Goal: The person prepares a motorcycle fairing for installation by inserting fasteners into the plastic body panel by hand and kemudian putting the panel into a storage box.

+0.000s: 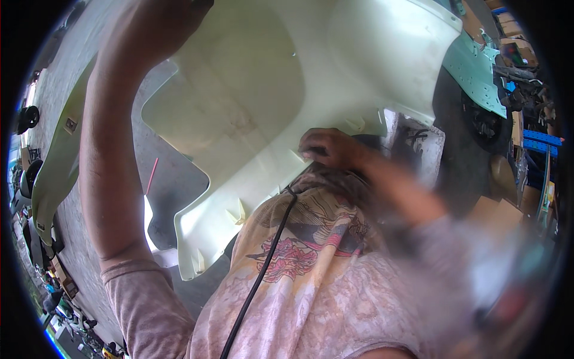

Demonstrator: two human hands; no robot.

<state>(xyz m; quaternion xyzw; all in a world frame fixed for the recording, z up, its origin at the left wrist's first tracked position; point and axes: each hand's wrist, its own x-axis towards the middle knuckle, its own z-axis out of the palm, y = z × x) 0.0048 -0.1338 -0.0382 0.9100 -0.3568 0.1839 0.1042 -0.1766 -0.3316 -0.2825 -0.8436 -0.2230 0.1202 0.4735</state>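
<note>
A large pale green-white moulded plastic panel (251, 107), curved with several small clip tabs on its lower edge, spans the view in front of my body. It looks like a vehicle body panel. Close to my waist, my right hand (332, 148) is closed with curled fingers at the panel's lower edge. My left hand (173, 21) reaches up to the top edge of the picture, over the panel's upper left. Its fingers are mostly cut off there, beside something dark, so its grip cannot be made out.
A similar pale curved panel (60, 161) stands at the left. On the right are a mint-green panel (478, 75), a dark wheel (481, 122), a whitish block (421, 146) and a cardboard piece (496, 215). A red stick (152, 175) shows above the grey floor (164, 140). A black cord (263, 269) hangs down my shirt.
</note>
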